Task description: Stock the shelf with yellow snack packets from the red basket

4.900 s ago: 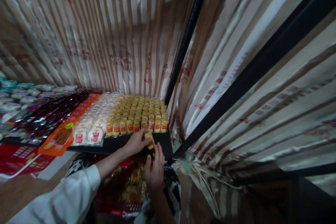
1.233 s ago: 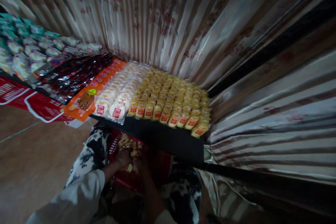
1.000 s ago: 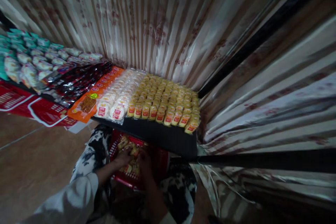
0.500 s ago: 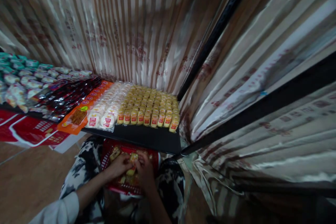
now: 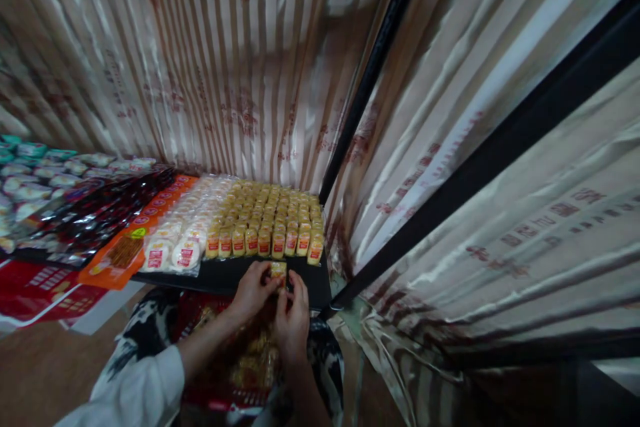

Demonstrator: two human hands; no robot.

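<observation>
My left hand [image 5: 253, 291] and my right hand [image 5: 293, 313] meet at the front edge of a black shelf [image 5: 225, 275], both pinching one small yellow snack packet [image 5: 278, 271] with a red label. Just behind it stand several rows of the same yellow packets [image 5: 270, 220], upright and tightly lined. Below my hands, on my lap, sits a red basket [image 5: 225, 353] holding more yellow packets, dim and partly hidden by my arms.
Left of the yellow rows lie white round packets [image 5: 175, 250], orange packets [image 5: 120, 257], dark red packets [image 5: 85, 213] and green-white ones [image 5: 35, 167]. Striped satin cloth [image 5: 225, 80] hangs behind and to the right, between black frame posts [image 5: 360, 93]. Brown floor shows at lower left.
My hands have come up from the red basket to the shelf's front edge with a yellow packet. The view has tilted upward.
</observation>
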